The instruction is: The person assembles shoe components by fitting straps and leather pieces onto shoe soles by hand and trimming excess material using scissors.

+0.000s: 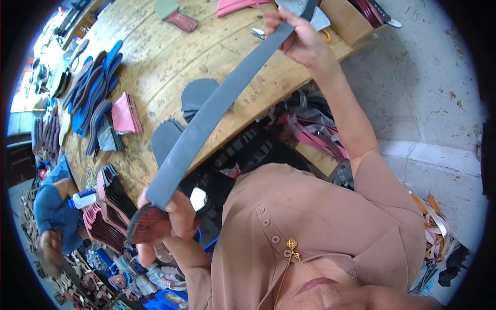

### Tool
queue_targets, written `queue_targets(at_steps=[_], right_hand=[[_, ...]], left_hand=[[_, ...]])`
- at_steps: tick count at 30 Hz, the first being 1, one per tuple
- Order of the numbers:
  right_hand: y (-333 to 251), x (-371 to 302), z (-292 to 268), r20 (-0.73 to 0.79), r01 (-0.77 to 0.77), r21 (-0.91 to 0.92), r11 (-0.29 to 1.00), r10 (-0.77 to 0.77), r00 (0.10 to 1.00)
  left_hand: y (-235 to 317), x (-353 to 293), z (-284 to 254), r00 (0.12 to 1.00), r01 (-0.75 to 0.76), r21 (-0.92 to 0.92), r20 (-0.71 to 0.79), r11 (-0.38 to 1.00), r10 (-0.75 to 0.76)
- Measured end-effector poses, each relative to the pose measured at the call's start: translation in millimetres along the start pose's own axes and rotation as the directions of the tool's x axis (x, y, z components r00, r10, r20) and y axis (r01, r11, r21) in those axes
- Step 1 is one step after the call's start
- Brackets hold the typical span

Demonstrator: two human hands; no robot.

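Note:
A long dark grey strip [222, 106] stretches diagonally between my two hands over the near edge of the wooden table. My right hand [305, 41] pinches its far end, fingers curled around it. Low on the left, my left hand [181, 214] is closed on a reddish-brown, sole-shaped piece [150, 225] with a dark rim, and the strip's near end lies against it. Part of that piece is hidden by my fingers, so whether it is joined to the strip I cannot tell. Dark grey rounded pieces lie stacked under the strip, one stack [199, 95] beside another [164, 137].
Blue insoles [95, 88] and pink pieces [125, 113] are piled on the table's left. A yellow-handled tool [325, 35] and a cardboard box [349, 20] are near my right hand. Another person in blue [51, 206] works at the left. Strips hang below the table.

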State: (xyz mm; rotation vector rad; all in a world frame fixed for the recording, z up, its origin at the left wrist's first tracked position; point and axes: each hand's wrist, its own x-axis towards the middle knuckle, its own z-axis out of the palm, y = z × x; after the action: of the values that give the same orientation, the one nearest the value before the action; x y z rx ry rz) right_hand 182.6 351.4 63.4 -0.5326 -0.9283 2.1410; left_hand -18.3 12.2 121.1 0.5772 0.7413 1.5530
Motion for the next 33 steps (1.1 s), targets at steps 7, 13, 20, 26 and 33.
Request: queue_targets(at_steps=[7, 13, 20, 26, 33], right_hand=[[28.8, 13.3, -38.8, -0.216, -0.399, -0.494, 0.773, 0.335, 0.917], [-30.8, 4.7, -55.9, -0.039, -0.032, -0.777, 0.628, 0.003, 0.999], [-29.5, 38.0, -68.7, -0.162, 0.404, -0.714, 0.571, -0.697, 0.699], [-46.2, 47.9, -119.6, -0.34, 0.241, -0.544, 0.804, -0.474, 0.812], [-117.8, 66.2, -138.6, 0.092, 0.128, -0.991, -0.043, -0.909, 0.406]], left_hand=[[-64.6, 29.9, 16.1, 0.931, 0.316, 0.193, 0.123, 0.929, -0.342], [-88.8, 56.7, 12.7, 0.887, 0.399, 0.421, 0.049, 0.815, -0.46], [-57.1, -5.1, -45.8, 0.794, 0.594, 0.281, -0.055, 0.754, -0.605], [-44.5, -69.8, -65.0, 0.698, 0.716, 0.148, -0.174, 0.682, -0.695], [-54.3, -118.9, -103.5, 0.731, 0.673, 0.005, -0.158, 0.74, -0.664]])
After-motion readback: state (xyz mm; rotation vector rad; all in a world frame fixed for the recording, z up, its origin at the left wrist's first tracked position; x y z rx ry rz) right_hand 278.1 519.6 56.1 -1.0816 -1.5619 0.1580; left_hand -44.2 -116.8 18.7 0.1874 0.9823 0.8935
